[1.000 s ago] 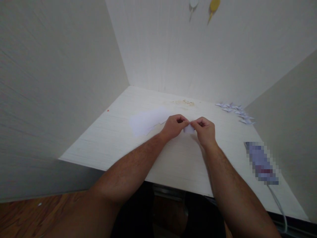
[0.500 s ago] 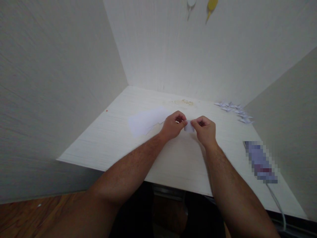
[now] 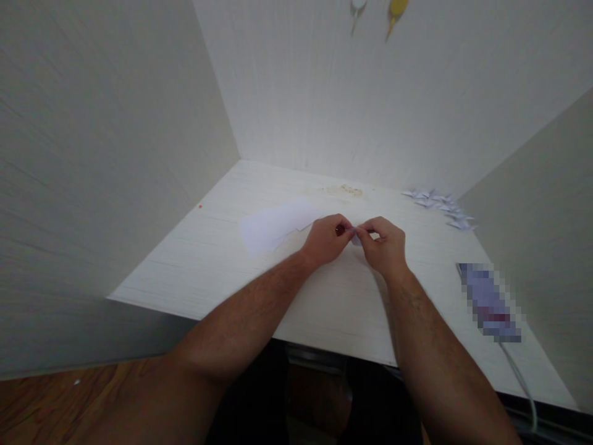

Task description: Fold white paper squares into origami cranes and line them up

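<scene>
A small white piece of paper [image 3: 356, 240] is pinched between my two hands above the table. My left hand [image 3: 328, 238] grips it from the left, thumb and forefinger pressed together. From the right, my right hand [image 3: 383, 244] pinches it the same way, and the fingertips of both hands nearly meet. Most of the paper is hidden by the fingers; only a little shows below them. Flat white paper sheets [image 3: 273, 225] lie just left of my left hand, partly behind it.
Several small folded paper pieces [image 3: 438, 204] with pointed ends sit at the table's back right. A blurred-out phone-like object [image 3: 488, 303] with a cable [image 3: 519, 377] lies at right. Walls enclose the white table [image 3: 185, 266]. A white hook [image 3: 358, 5] and yellow hook [image 3: 397, 7] are on the back wall.
My hands have drawn closer together, the left moving slightly right. Less of the small paper shows between the fingers now. The sheets and folded pieces stay put.
</scene>
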### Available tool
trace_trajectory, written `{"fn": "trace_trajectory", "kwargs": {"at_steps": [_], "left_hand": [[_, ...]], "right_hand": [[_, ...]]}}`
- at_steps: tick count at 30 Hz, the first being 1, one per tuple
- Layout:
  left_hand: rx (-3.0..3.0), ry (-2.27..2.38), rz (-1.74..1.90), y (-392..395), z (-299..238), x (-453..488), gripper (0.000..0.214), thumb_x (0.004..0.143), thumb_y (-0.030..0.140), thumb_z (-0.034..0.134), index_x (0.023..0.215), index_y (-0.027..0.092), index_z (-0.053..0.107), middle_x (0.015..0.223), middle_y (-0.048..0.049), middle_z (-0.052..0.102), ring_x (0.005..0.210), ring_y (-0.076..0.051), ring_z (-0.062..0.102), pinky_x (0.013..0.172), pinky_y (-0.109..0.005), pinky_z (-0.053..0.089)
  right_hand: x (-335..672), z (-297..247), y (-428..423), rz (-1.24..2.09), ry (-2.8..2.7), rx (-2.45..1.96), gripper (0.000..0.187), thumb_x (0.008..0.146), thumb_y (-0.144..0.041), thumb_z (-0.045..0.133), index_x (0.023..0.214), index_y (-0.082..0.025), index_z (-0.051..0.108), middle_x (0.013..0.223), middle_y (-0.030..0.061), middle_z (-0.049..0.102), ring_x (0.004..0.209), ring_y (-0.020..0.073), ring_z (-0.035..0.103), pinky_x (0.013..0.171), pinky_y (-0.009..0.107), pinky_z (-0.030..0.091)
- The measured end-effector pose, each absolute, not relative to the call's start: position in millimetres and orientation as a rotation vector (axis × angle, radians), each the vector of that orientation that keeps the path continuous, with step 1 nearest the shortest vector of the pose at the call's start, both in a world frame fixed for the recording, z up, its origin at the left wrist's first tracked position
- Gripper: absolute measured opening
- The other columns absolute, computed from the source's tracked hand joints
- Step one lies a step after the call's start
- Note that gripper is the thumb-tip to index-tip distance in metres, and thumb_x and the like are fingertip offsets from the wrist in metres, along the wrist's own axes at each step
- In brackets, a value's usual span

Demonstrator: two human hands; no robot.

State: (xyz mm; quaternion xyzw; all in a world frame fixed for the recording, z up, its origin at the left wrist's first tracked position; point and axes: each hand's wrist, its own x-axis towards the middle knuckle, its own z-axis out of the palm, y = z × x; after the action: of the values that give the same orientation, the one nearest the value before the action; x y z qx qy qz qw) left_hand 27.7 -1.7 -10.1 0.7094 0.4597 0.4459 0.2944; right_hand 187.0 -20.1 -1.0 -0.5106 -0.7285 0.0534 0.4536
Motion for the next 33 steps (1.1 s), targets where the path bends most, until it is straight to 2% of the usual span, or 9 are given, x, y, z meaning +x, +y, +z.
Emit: {"fn": "trace_trajectory", "kwargs": {"at_steps": [10, 15, 17, 25, 33], "left_hand": [[2.043, 1.269, 0.986, 2, -8, 22, 0.012, 0.079, 0.027, 0.066, 0.073, 0.017, 0.07, 0.072, -0.0022, 0.067, 0.067, -0.013, 0.056, 0.065, -0.027, 0.043], [1.935, 1.172, 0.966, 2, -8, 22, 0.015, 0.08, 0.029, 0.066, 0.083, 0.017, 0.073, 0.071, -0.0011, 0.068, 0.065, -0.012, 0.056, 0.062, -0.026, 0.042], [1.938, 1.172, 0.933, 2, -7, 22, 0.014, 0.079, 0.029, 0.066, 0.082, 0.017, 0.073, 0.068, -0.0007, 0.066, 0.062, -0.012, 0.054, 0.06, -0.025, 0.04], [2.037, 1.165, 0.792, 4, -5, 16, 0.017, 0.077, 0.032, 0.065, 0.071, 0.017, 0.067, 0.064, 0.0005, 0.061, 0.06, -0.012, 0.05, 0.056, -0.026, 0.036], [2.049, 1.033, 0.807, 7, -5, 12, 0.016, 0.077, 0.028, 0.062, 0.065, 0.017, 0.06, 0.059, 0.0029, 0.054, 0.057, -0.01, 0.045, 0.054, -0.024, 0.032]], "right_hand": [[195, 1, -19, 0.141, -1.94, -1.314, 0.013, 0.081, -0.024, 0.062, 0.068, -0.021, 0.065, 0.069, 0.0017, 0.065, 0.065, 0.0152, 0.057, 0.059, 0.028, 0.042], [195, 3, -20, 0.215, -1.883, -1.396, 0.014, 0.079, -0.025, 0.064, 0.066, -0.02, 0.064, 0.065, 0.0008, 0.064, 0.061, 0.014, 0.056, 0.059, 0.028, 0.04], [194, 3, -20, 0.24, -1.866, -1.424, 0.015, 0.078, -0.024, 0.064, 0.064, -0.02, 0.064, 0.064, 0.0007, 0.064, 0.06, 0.0137, 0.055, 0.059, 0.028, 0.04], [197, 4, -20, 0.501, -1.822, -1.466, 0.015, 0.075, -0.027, 0.066, 0.063, -0.019, 0.064, 0.061, -0.0001, 0.063, 0.056, 0.0125, 0.052, 0.055, 0.027, 0.038], [197, 7, -17, 0.798, -1.705, -1.443, 0.019, 0.071, -0.032, 0.067, 0.06, -0.018, 0.059, 0.057, -0.0017, 0.058, 0.052, 0.0111, 0.047, 0.05, 0.026, 0.035]]}}
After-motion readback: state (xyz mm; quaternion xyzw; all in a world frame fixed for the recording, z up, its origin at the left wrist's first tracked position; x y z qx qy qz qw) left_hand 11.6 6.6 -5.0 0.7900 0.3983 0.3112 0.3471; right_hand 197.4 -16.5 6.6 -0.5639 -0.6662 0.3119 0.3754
